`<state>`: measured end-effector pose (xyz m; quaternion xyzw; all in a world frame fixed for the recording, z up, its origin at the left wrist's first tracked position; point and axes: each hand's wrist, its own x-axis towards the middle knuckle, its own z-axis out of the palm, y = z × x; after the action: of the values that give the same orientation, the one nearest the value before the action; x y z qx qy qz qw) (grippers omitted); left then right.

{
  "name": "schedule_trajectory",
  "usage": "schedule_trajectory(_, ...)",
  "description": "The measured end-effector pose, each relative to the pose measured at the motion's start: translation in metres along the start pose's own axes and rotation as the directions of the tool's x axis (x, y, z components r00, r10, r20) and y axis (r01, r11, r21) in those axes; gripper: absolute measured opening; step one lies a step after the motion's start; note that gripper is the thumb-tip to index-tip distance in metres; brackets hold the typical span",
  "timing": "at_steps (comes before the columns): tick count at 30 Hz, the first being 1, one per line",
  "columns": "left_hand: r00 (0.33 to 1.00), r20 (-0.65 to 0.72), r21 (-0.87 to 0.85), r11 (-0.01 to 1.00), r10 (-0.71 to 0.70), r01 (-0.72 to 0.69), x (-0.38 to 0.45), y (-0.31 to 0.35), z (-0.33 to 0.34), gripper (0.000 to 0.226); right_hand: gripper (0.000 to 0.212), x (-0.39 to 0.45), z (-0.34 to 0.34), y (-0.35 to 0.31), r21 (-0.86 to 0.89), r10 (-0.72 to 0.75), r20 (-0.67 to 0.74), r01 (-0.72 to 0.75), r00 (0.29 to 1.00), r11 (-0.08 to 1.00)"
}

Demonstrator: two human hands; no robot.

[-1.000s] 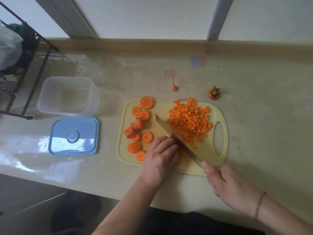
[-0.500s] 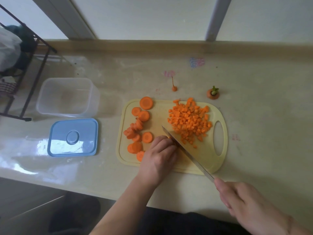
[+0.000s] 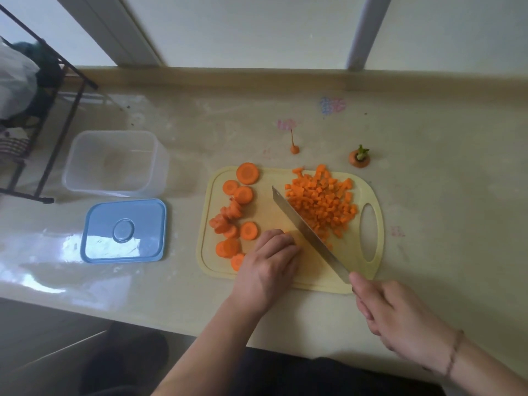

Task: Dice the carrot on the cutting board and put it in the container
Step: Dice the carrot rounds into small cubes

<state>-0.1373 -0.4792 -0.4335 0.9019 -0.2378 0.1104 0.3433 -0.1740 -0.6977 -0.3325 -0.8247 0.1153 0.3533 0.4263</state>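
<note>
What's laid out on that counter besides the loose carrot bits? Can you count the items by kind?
Pale yellow plastic cutting board: 1
Steel-bladed kitchen knife: 1
Clear plastic container: 1
Blue plastic lid: 1
Cut-off carrot ends, the leafy top and thin root tip: 2
Total: 6

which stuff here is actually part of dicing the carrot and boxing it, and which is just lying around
Part of the job:
- cutting board
- carrot slices
- diced carrot
- knife, held by the right hand
- left hand, on the board
- container
- blue lid

Lying about:
- carrot top
- carrot tip
- black rack
</note>
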Motion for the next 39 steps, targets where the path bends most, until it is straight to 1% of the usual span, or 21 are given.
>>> schedule_trajectory(4, 1.000, -0.021, -0.009, 1.000, 0.011, -0.011, -0.002, 0.001, -0.007, 0.017, 0.086, -0.008, -0.001, 0.009, -0.039, -0.036, -0.002, 0.036, 0.999, 0.999)
schedule_trajectory(8, 0.999, -0.029, 0.021, 1.000, -0.016, 0.017, -0.006, -0.003, -0.009, 0.008, 0.088, -0.017, -0.004, 0.010, -0.050, -0.028, 0.040, 0.030, 0.999, 0.998)
schedule_trajectory(13, 1.000, -0.001, 0.000, 1.000, -0.029, 0.029, -0.004, -0.002, -0.008, 0.008, 0.104, -0.020, -0.003, 0.016, -0.133, -0.011, 0.046, 0.017, 0.999, 0.991)
schedule_trajectory(16, 0.999, 0.006, -0.015, 0.999, -0.045, 0.045, -0.003, -0.002, -0.006, 0.009, 0.109, -0.020, -0.001, 0.018, -0.151, 0.012, 0.039, -0.006, 0.999, 0.989)
schedule_trajectory(19, 0.997, -0.007, -0.036, 0.997, -0.072, 0.072, -0.002, -0.001, -0.005, 0.009, 0.108, -0.018, 0.004, 0.018, -0.170, 0.007, 0.006, -0.006, 1.000, 0.985)
schedule_trajectory(21, 0.996, -0.015, -0.056, 0.995, -0.088, 0.087, -0.002, -0.001, -0.004, 0.009, 0.103, -0.014, 0.011, 0.019, -0.168, -0.006, -0.014, 0.003, 1.000, 0.986)
schedule_trajectory(25, 0.997, 0.011, -0.042, 0.996, -0.074, 0.074, 0.000, -0.002, -0.005, 0.012, 0.082, 0.001, 0.021, 0.008, -0.128, -0.042, -0.038, 0.037, 0.998, 0.991)
schedule_trajectory(28, 0.998, 0.008, -0.035, 0.997, -0.066, 0.066, 0.001, -0.002, -0.006, 0.007, 0.068, 0.009, 0.020, -0.002, -0.056, -0.065, -0.025, 0.064, 0.998, 0.996)
schedule_trajectory(30, 0.998, 0.004, -0.036, 0.997, -0.067, 0.068, 0.000, -0.001, -0.008, 0.004, 0.069, 0.008, 0.017, -0.003, -0.033, -0.067, -0.033, 0.066, 0.997, 0.997)
schedule_trajectory(34, 0.997, -0.037, -0.049, 0.997, -0.067, 0.066, -0.004, 0.003, -0.012, 0.007, 0.079, -0.003, 0.013, 0.004, -0.001, -0.051, -0.015, 0.051, 0.999, 0.999)
schedule_trajectory(37, 0.996, -0.057, -0.039, 0.997, -0.063, 0.060, -0.006, 0.003, -0.016, 0.012, 0.089, -0.011, 0.013, 0.007, -0.039, -0.048, -0.005, 0.048, 0.999, 0.998)
schedule_trajectory(39, 0.998, -0.039, -0.031, 0.998, -0.058, 0.057, -0.008, 0.000, -0.015, 0.013, 0.094, -0.016, 0.012, 0.008, -0.079, -0.036, -0.001, 0.036, 0.999, 0.996)
